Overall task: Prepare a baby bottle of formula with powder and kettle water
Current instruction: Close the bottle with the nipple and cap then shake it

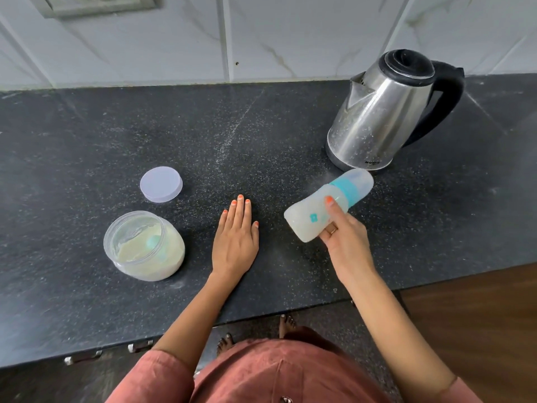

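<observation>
My right hand (pixel 343 237) grips a baby bottle (pixel 316 212) with a teal collar and clear cap, tilted nearly on its side above the black counter, its capped end pointing towards the kettle. The bottle looks milky white and slightly blurred. A steel kettle (pixel 380 117) with a black lid and handle stands at the back right. My left hand (pixel 236 237) rests flat on the counter, fingers straight. To its left stands an open clear jar of pale powder (pixel 143 245) with a teal scoop inside. The jar's lilac lid (pixel 161 184) lies behind it.
The black speckled counter (pixel 87 141) runs the frame's width, with a white tiled wall behind it. Its front edge crosses the lower frame, with drawer handles (pixel 139 346) below. A brown wooden surface (pixel 479 315) lies at lower right.
</observation>
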The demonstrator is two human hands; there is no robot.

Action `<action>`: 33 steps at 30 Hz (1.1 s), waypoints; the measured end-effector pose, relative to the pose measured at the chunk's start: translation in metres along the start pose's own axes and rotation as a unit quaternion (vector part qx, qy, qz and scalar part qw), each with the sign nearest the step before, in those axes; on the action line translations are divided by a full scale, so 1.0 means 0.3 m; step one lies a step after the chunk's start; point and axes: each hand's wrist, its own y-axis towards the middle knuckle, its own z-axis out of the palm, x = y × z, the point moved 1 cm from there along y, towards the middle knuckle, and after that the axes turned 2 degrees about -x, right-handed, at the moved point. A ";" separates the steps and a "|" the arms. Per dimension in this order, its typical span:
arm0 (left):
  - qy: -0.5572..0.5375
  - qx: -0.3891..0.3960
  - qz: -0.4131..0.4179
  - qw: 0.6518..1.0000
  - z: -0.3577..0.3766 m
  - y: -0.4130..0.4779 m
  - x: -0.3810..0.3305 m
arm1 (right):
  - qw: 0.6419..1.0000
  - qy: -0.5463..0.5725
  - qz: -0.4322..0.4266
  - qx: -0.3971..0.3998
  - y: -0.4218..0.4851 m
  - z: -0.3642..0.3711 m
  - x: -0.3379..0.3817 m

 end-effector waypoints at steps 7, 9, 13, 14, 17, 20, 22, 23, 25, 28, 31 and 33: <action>0.006 0.008 0.003 1.000 0.003 0.008 -0.002 | 0.972 -0.213 0.025 0.098 -0.063 -0.011 -0.050; 0.004 0.007 0.004 1.000 0.001 0.009 -0.005 | 0.995 -0.092 0.015 0.039 -0.028 -0.005 -0.019; 0.003 0.005 0.001 1.000 0.001 0.002 -0.006 | 0.999 -0.039 -0.001 0.013 -0.013 -0.005 -0.021; 0.006 0.006 0.001 1.000 0.001 0.001 -0.005 | 0.995 -0.092 0.010 0.033 -0.029 -0.008 -0.036; 0.006 0.004 -0.002 1.000 -0.001 0.003 0.000 | 0.966 -0.239 0.026 0.095 -0.063 -0.024 -0.065; 0.004 0.002 0.002 1.000 -0.001 0.005 -0.005 | 0.992 -0.116 0.016 0.043 -0.026 -0.018 -0.023; 0.005 0.002 0.000 1.000 0.001 0.003 -0.005 | 1.000 -0.007 0.001 -0.006 0.000 -0.007 0.002; 0.006 0.003 0.000 1.000 0.001 0.001 -0.003 | 1.000 0.009 -0.007 -0.014 0.001 -0.006 0.001; 0.006 0.004 -0.002 1.000 0.004 -0.003 -0.001 | 0.999 -0.047 0.002 0.009 -0.021 -0.007 -0.026; 0.012 0.007 -0.001 1.000 0.007 0.000 -0.003 | 0.973 -0.217 0.039 0.075 -0.075 -0.021 -0.073; 0.010 0.004 0.002 1.000 0.005 0.009 -0.005 | 0.989 -0.139 0.026 0.050 -0.047 -0.015 -0.046; 0.008 0.000 0.001 1.000 0.002 0.008 -0.004 | 1.000 -0.022 0.006 0.001 -0.009 -0.003 -0.007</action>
